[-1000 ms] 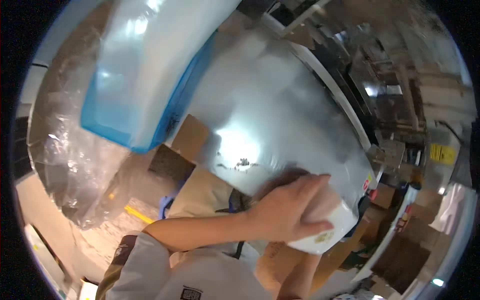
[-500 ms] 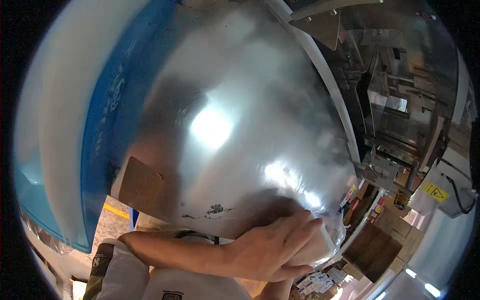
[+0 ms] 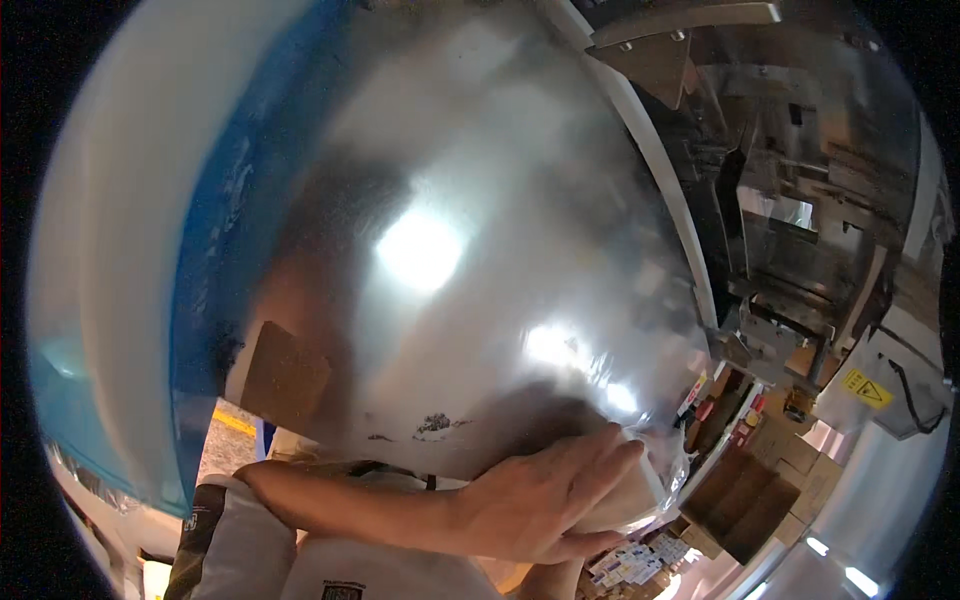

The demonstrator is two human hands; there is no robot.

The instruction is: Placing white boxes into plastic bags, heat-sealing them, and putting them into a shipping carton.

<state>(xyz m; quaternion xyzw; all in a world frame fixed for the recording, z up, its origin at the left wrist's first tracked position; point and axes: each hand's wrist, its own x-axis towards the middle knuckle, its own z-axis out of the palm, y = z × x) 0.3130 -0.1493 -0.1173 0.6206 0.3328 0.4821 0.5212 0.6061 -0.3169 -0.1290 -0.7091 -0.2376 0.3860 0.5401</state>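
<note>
My left hand (image 3: pixel 530 500) lies across the lower edge of a broad, shiny silver surface (image 3: pixel 480 300). Its fingers stretch to the right with the thumb apart, beside crumpled clear plastic (image 3: pixel 672 465). The left forearm crosses from the lower left, its elbow at a light grey sleeve. Below the hand, the bare wrist of my right arm (image 3: pixel 552 582) shows; my right hand is mostly hidden behind the left one and its fingers do not show. Dark scuffs (image 3: pixel 436 426) mark the surface just above the left forearm.
A blue band (image 3: pixel 215 270) and a whitish curved panel (image 3: pixel 125 250) run along the left. Dark metal machinery (image 3: pixel 780 190) stands on the right, near a grey box with a yellow warning label (image 3: pixel 868 389). Cardboard boxes (image 3: pixel 745 500) and shelving are below it.
The view has tilted slightly, so the blue band and the machinery sit a little differently. My left hand keeps the same place and pose on the silver surface.
</note>
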